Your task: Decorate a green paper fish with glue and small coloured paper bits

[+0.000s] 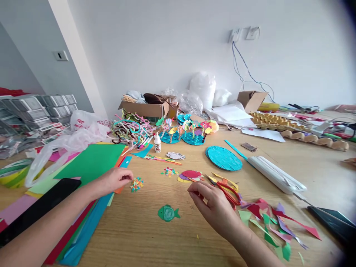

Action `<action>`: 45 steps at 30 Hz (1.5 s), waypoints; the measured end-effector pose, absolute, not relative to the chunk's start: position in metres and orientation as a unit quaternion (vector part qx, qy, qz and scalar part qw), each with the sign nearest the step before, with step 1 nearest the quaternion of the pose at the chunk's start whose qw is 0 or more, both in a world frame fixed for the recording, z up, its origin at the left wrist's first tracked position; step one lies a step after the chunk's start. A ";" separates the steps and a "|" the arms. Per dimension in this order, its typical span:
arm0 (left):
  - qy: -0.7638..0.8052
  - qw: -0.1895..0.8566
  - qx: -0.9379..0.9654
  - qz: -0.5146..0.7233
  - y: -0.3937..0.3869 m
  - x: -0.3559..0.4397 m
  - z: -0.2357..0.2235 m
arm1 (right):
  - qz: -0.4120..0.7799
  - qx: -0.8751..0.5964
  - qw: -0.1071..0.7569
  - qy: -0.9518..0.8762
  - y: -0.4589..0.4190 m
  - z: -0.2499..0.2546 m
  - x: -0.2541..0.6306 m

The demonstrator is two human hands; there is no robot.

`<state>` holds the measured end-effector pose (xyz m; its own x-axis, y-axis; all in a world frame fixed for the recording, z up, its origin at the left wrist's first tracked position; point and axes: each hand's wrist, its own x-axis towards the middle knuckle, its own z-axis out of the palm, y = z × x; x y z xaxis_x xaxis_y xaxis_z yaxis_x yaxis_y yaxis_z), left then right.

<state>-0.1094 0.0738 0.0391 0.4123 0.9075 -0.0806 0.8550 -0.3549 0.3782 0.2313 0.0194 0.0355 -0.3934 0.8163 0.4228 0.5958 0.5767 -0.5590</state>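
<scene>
Head view: green fish [168, 213] on the wooden table [144, 241].
Left hand [119, 180], fingertips drawn together beside the confetti pile [137, 184]; right hand [210, 202], fingers curled near the red-handled scissors [229, 193]. Whether either grasps anything cannot be told. The green fish lies between them, toward the table's near edge.

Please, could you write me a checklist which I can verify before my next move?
1. Green paper fish lies flat, with nothing covering it: ok.
2. Mixed colourful bits are within reach of the left hand: ok, right beside its fingertips.
3. Right hand holds no small piece: cannot tell, fingers hide the grip.
4. White bottle stands upright: ok.
5. Shiny patch on the fish is dry: cannot tell.
6. Red-handled scissors are away from the right hand: not ok, they lie close.
</scene>
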 end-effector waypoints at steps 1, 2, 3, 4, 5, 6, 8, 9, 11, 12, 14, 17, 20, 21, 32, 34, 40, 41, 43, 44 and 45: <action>0.537 0.182 0.820 0.070 0.075 -0.108 0.038 | 0.163 -0.430 0.340 -0.820 0.019 0.035 0.231; 0.536 0.181 0.822 0.069 0.077 -0.107 0.036 | 0.165 -0.429 0.337 -0.822 0.019 0.035 0.230; 0.534 0.180 0.823 0.067 0.078 -0.105 0.033 | 0.166 -0.427 0.336 -0.823 0.020 0.035 0.230; 0.532 0.179 0.825 0.065 0.080 -0.103 0.030 | 0.168 -0.425 0.335 -0.824 0.020 0.034 0.229; 0.531 0.178 0.826 0.063 0.082 -0.102 0.028 | 0.169 -0.424 0.335 -0.824 0.020 0.034 0.229; 0.531 0.176 0.827 0.061 0.084 -0.100 0.025 | 0.171 -0.421 0.334 -0.826 0.020 0.034 0.228; 0.531 0.171 0.828 0.058 0.087 -0.098 0.020 | 0.172 -0.414 0.335 -0.829 0.020 0.033 0.227; 0.531 0.169 0.828 0.056 0.089 -0.098 0.019 | 0.172 -0.411 0.334 -0.831 0.020 0.033 0.227; 0.528 0.166 0.831 0.051 0.091 -0.097 0.016 | 0.172 -0.407 0.333 -0.833 0.020 0.033 0.227; 0.526 0.165 0.833 0.049 0.091 -0.097 0.015 | 0.173 -0.408 0.332 -0.833 0.019 0.033 0.227; 0.524 0.164 0.835 0.044 0.092 -0.097 0.013 | 0.178 -0.409 0.328 -0.832 0.019 0.033 0.227; 0.524 0.160 0.836 0.035 0.093 -0.097 0.012 | 0.182 -0.409 0.324 -0.834 0.018 0.033 0.227; 0.526 0.159 0.835 0.024 0.093 -0.096 0.013 | 0.184 -0.406 0.320 -0.836 0.018 0.033 0.226; 0.528 0.159 0.834 0.020 0.093 -0.096 0.013 | 0.183 -0.406 0.319 -0.837 0.018 0.033 0.226; 0.549 0.190 0.813 0.036 0.096 -0.098 0.019 | 0.180 -0.408 0.308 -0.841 0.019 0.032 0.225; 0.552 0.207 0.806 0.057 0.096 -0.099 0.023 | 0.181 -0.406 0.306 -0.842 0.019 0.033 0.225; 0.553 0.279 0.775 0.126 0.094 -0.100 0.027 | 0.180 -0.408 0.289 -0.847 0.017 0.034 0.225; 0.553 0.293 0.768 0.136 0.093 -0.100 0.027 | 0.182 -0.408 0.287 -0.847 0.017 0.034 0.225; 0.552 0.321 0.754 0.153 0.091 -0.101 0.027 | 0.186 -0.408 0.286 -0.847 0.017 0.032 0.225; 0.551 0.334 0.748 0.161 0.090 -0.101 0.027 | 0.186 -0.406 0.285 -0.848 0.018 0.031 0.225; 0.550 0.346 0.742 0.167 0.088 -0.100 0.028 | 0.186 -0.404 0.284 -0.850 0.018 0.030 0.225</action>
